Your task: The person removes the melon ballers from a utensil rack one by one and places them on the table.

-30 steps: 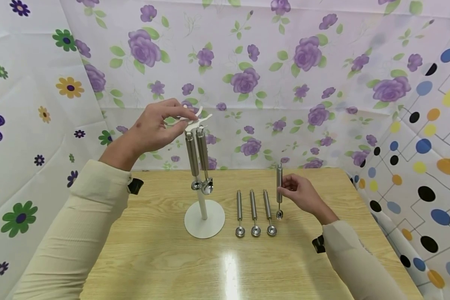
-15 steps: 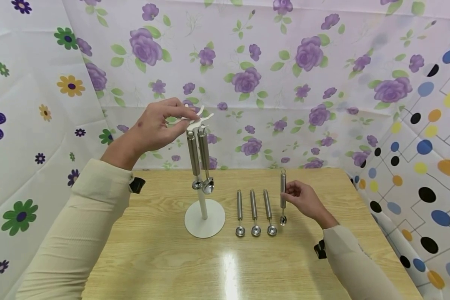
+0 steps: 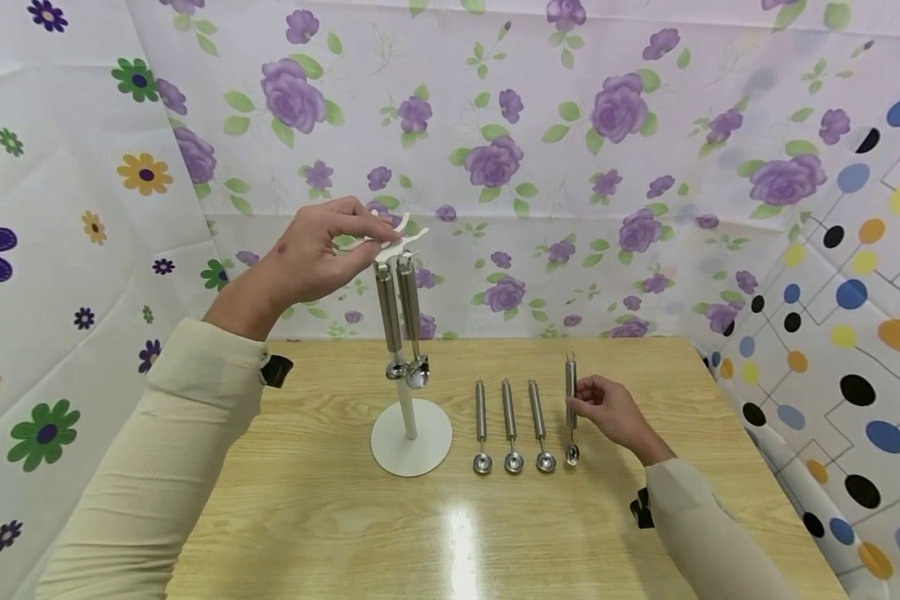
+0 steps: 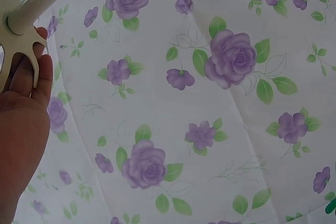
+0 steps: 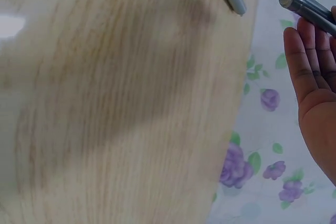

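Note:
My left hand pinches the hooked top of a white utensil stand, its fingers among the curved prongs in the left wrist view. Two steel melon ballers hang from the stand's hooks, bowls down. On the right, my right hand holds another melon baller upright by its handle between thumb and fingers, round bowl lowest and close over the table. The right wrist view shows its steel handle against the fingers.
Three more melon ballers lie side by side on the wooden table, between the stand and my right hand, handles pointing away. A flowered cloth hangs behind the table; a dotted cloth stands at the right.
My right hand has moved down and slightly right with its melon baller, away from the row on the table. The left hand keeps its place on the stand.

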{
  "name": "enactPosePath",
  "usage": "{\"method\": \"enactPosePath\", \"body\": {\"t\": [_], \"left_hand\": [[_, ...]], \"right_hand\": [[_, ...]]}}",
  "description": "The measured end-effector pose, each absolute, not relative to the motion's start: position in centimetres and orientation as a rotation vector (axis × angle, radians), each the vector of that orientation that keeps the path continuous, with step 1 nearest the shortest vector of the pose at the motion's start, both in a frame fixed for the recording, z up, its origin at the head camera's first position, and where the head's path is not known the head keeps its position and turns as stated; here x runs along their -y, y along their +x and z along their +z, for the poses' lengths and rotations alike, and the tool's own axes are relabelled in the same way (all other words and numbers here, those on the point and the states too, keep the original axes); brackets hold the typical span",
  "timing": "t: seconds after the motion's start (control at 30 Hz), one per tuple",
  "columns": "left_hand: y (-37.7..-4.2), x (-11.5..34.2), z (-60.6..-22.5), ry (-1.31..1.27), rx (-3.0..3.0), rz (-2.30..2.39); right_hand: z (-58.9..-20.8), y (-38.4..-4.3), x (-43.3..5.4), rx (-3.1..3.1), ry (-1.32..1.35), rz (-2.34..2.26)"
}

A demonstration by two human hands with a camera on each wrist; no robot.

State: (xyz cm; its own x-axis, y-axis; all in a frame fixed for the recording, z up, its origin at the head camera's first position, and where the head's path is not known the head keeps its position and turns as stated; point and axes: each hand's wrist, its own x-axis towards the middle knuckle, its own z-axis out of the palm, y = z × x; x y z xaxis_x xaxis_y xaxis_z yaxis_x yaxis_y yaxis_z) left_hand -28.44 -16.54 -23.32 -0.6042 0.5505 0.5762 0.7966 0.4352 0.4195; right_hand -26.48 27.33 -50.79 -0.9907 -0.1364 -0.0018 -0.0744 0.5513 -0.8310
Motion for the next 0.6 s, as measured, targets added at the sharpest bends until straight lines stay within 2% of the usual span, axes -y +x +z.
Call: {"method": "enactPosePath", "body": {"t": [0.6], "left_hand": [[-28.4, 16.5, -23.2, -1.152, 2.350, -0.940]], "right_hand": [[-53.7, -27.4, -27.7, -2.649, -0.115, -1.483]]}}
